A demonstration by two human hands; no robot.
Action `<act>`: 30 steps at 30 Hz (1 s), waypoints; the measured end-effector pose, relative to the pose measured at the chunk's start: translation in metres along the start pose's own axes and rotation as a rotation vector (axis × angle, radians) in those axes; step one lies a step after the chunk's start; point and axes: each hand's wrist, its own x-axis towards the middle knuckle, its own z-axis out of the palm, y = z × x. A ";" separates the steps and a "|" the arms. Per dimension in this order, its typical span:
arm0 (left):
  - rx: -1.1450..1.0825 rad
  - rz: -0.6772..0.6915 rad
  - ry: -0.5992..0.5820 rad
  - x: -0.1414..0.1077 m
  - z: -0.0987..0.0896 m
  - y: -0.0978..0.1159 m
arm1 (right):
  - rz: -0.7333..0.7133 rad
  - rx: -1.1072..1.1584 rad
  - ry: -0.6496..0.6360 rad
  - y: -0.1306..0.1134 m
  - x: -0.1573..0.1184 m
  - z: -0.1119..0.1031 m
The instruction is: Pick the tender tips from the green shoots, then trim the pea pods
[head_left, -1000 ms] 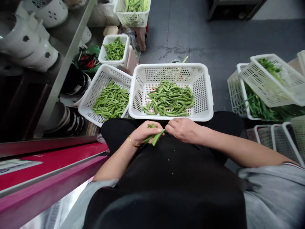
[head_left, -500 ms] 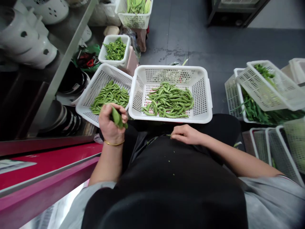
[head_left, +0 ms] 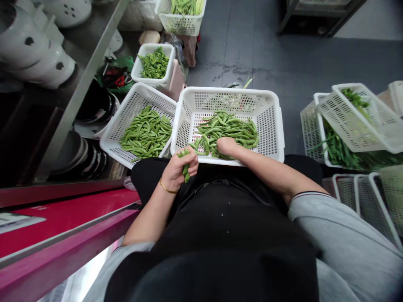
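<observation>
My left hand, with a gold bangle at its wrist, is closed around several green pea pods in front of the large basket's near left corner. Over the near edge of the large white basket, my right hand reaches down with curled fingers among the pods heaped there. Its fingertips are hidden, so what they grip cannot be made out. A second white basket, tilted beside the large one on the left, holds another heap of pods.
Behind the left basket stands a small white tub of green peppers. A shelf with bowls runs along the left. Stacked baskets with leafy greens stand at the right. A further basket is at the top.
My left hand has moved right from beside the left basket, still holding pods. My right hand has gone from my lap forward and left into the large basket.
</observation>
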 end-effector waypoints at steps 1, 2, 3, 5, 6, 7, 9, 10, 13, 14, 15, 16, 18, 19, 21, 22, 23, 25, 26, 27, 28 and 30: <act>0.035 -0.005 0.019 0.001 0.000 -0.001 | -0.006 0.007 0.013 0.003 0.000 -0.001; 0.070 -0.004 0.046 0.002 -0.001 -0.003 | -0.021 0.030 0.040 0.007 -0.005 -0.004; 0.106 0.003 0.082 0.004 -0.001 -0.005 | -0.045 0.081 0.074 0.013 -0.014 -0.010; 0.180 0.022 0.155 0.008 0.000 -0.010 | -0.117 0.297 0.143 0.022 -0.041 -0.025; 0.216 0.027 0.173 0.011 0.002 -0.013 | -0.156 0.455 0.155 0.024 -0.056 -0.031; 0.250 0.025 0.169 0.014 0.005 -0.016 | -0.188 0.623 0.150 0.023 -0.071 -0.036; 0.298 -0.008 0.089 0.019 0.012 -0.022 | -0.255 0.900 0.136 0.015 -0.096 -0.038; 0.309 -0.029 0.030 0.020 0.016 -0.025 | -0.293 0.985 0.155 0.009 -0.105 -0.036; 0.286 -0.062 -0.083 0.020 0.023 -0.031 | -0.397 1.046 0.258 -0.005 -0.118 -0.027; 0.269 -0.066 -0.086 0.018 0.024 -0.032 | -0.411 1.034 0.283 -0.007 -0.120 -0.026; 0.258 -0.069 -0.076 0.016 0.024 -0.032 | -0.410 1.018 0.302 -0.007 -0.122 -0.026; 0.252 -0.070 -0.062 0.012 0.024 -0.032 | -0.399 0.999 0.319 -0.006 -0.123 -0.026; 0.248 -0.066 -0.043 0.005 0.026 -0.032 | -0.373 0.940 0.369 -0.004 -0.126 -0.029; 0.242 -0.064 -0.045 0.002 0.028 -0.032 | -0.375 0.886 0.407 -0.003 -0.126 -0.029; 0.195 -0.076 -0.063 -0.002 0.033 -0.032 | -0.420 0.708 0.516 -0.006 -0.125 -0.028; 0.151 -0.100 -0.077 -0.003 0.035 -0.033 | -0.441 0.586 0.581 -0.009 -0.124 -0.026; 0.097 -0.130 -0.087 -0.003 0.038 -0.034 | -0.453 0.458 0.650 -0.013 -0.123 -0.023; -0.017 -0.172 -0.076 -0.001 0.041 -0.034 | -0.461 0.261 0.754 -0.020 -0.123 -0.019; -0.058 -0.170 -0.056 0.000 0.041 -0.033 | -0.465 0.220 0.782 -0.021 -0.125 -0.019; -0.077 -0.149 -0.029 0.001 0.039 -0.033 | -0.476 0.223 0.794 -0.021 -0.130 -0.020; -0.077 -0.112 0.006 0.001 0.037 -0.031 | -0.491 0.261 0.792 -0.018 -0.137 -0.023; -0.043 -0.023 0.080 0.002 0.030 -0.029 | -0.489 0.392 0.762 -0.004 -0.155 -0.031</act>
